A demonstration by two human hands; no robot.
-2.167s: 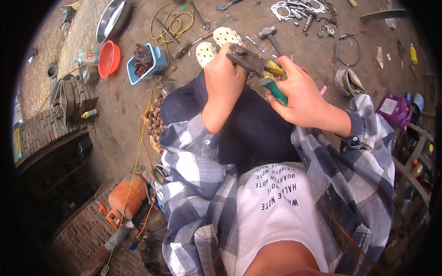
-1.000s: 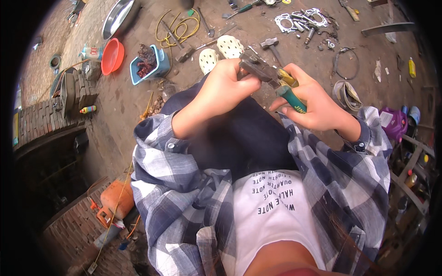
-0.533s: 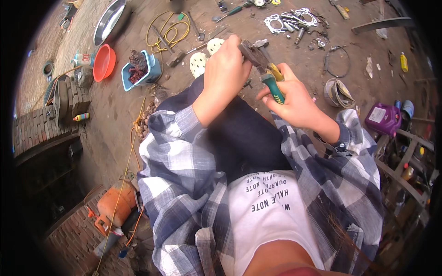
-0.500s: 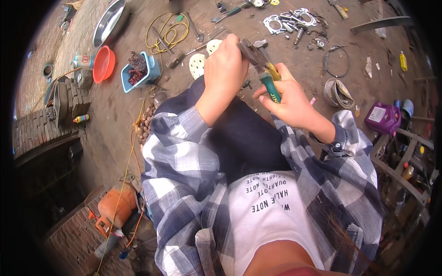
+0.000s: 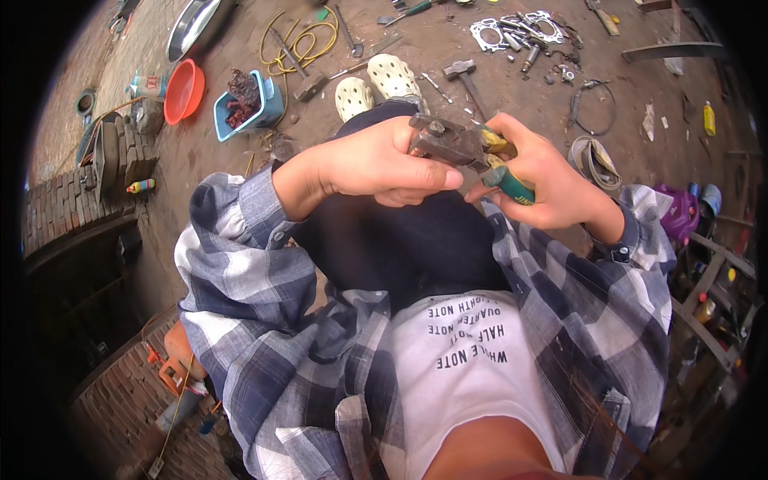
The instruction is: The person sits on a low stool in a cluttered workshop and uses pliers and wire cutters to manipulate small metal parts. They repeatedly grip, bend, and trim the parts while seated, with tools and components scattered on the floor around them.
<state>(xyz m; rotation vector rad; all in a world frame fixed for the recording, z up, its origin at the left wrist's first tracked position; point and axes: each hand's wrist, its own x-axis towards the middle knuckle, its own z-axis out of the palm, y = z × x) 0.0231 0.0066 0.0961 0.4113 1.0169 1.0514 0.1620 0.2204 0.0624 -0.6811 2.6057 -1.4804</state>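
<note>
Above my lap, my right hand is wrapped round the green-and-yellow handles of a pair of pliers. The dark jaws of the pliers meet a rusty metal part with a rounded stud on its upper face. That part sits in my left hand, whose fingers are closed on its near end with the thumb laid along below it. Exactly how the jaws bite on the part cannot be made out. Beyond my hands, a hammer lies on the ground near my cream clogs.
Another hammer and a coiled yellow cable lie ahead. At left stand a blue basket with dark reddish contents and a red basin. Metal parts and gaskets are strewn ahead right. A purple jug stands at right.
My hands have come nearer my body and to the right, and the metal part now lies more level. My left forearm has swung out leftward. More of the clogs and the hammer shows.
</note>
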